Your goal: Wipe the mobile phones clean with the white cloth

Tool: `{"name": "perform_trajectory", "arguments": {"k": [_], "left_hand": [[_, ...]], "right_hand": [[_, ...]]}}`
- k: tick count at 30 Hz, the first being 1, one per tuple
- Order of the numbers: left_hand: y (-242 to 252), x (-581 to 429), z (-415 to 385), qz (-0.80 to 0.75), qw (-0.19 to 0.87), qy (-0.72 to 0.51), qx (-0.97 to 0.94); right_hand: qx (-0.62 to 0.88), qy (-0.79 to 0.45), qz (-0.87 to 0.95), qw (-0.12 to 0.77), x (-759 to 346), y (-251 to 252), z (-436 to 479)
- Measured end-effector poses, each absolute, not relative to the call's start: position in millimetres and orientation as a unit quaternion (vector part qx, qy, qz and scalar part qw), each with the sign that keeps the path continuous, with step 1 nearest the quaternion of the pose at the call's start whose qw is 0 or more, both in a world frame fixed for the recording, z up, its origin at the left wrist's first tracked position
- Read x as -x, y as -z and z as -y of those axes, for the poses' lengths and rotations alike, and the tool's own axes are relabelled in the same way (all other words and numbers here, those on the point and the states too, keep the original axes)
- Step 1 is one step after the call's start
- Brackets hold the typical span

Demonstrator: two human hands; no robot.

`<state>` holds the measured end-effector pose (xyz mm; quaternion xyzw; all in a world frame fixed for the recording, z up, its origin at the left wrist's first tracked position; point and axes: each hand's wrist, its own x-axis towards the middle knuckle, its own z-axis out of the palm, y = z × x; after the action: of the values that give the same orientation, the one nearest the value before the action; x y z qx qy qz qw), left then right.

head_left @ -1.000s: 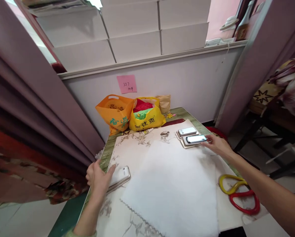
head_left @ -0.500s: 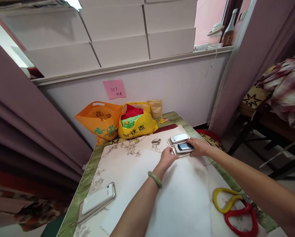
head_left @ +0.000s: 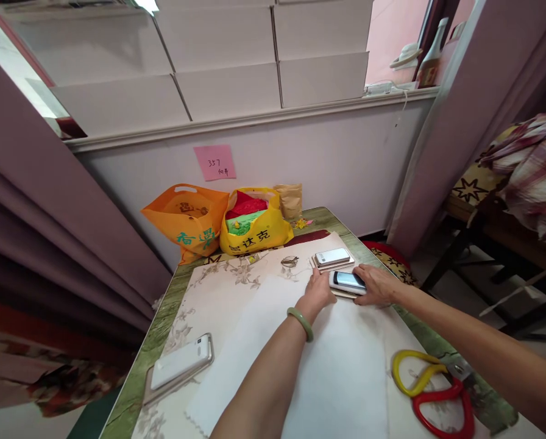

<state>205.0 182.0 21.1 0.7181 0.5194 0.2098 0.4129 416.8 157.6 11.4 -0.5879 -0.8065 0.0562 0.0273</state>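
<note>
Both of my hands meet at a white phone [head_left: 348,281] with a lit screen, near the far right of the table. My left hand [head_left: 317,291], with a green bangle on the wrist, touches the phone's left end with curled fingers. My right hand [head_left: 377,285] grips its right end. The phone is slightly above a beige card or case [head_left: 345,294]. Just behind it lies a second white phone [head_left: 332,256] on a small stack. A large white cloth [head_left: 319,360] lies under my forearms.
A third white phone [head_left: 181,364] lies at the table's near left edge. Scissors with yellow and red handles [head_left: 432,390] sit near right. Orange [head_left: 188,219] and yellow [head_left: 250,225] bags stand at the far wall. A small metal ring [head_left: 290,261] lies beside the phones. Purple curtains hang on both sides.
My left hand left the near-left phone and crossed to the far-right phone. Both hands now hold that phone, pulled slightly toward me off its stack.
</note>
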Motion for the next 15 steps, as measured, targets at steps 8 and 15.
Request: {"name": "perform_trajectory", "arguments": {"k": [8, 15], "left_hand": [[-41.1, -175.5, -148.8, -0.485, 0.345, -0.149, -0.790], [-46.1, -0.4, -92.8, -0.571, 0.160, -0.193, -0.782]], "right_hand": [[0.556, 0.108, 0.823, 0.041, -414.0, -12.9, -144.5], [0.526, 0.129, 0.837, 0.074, -394.0, -43.0, -140.2]]}}
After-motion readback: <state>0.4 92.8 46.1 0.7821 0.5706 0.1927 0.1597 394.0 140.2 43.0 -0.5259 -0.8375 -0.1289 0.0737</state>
